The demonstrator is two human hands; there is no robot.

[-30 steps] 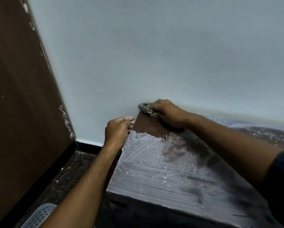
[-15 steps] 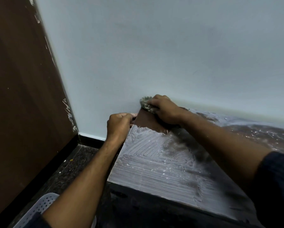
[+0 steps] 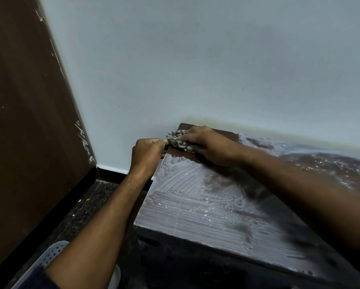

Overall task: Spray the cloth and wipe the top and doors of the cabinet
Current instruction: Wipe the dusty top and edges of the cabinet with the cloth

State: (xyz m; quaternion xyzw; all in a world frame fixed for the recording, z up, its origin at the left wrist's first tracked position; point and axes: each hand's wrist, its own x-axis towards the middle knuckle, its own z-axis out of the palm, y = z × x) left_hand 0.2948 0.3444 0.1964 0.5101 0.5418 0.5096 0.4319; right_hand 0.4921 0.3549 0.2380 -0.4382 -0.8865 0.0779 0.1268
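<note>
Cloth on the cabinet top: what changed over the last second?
The right hand dragged the cloth from the back corner leftward to the cabinet top's left edge, leaving a clean dark strip by the wall. The left hand, resting with fingers loose at that edge, curled up beside the cloth. The streaky residue nearer the camera and the perforated basket on the floor are unchanged.

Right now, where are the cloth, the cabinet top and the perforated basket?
cloth (image 3: pixel 177 140): head view, bunched fabric showing left of the right hand's fingers.
cabinet top (image 3: pixel 195 209): head view, streaked surface near the front left.
perforated basket (image 3: pixel 52 254): head view, its holed wall at bottom left.
</note>
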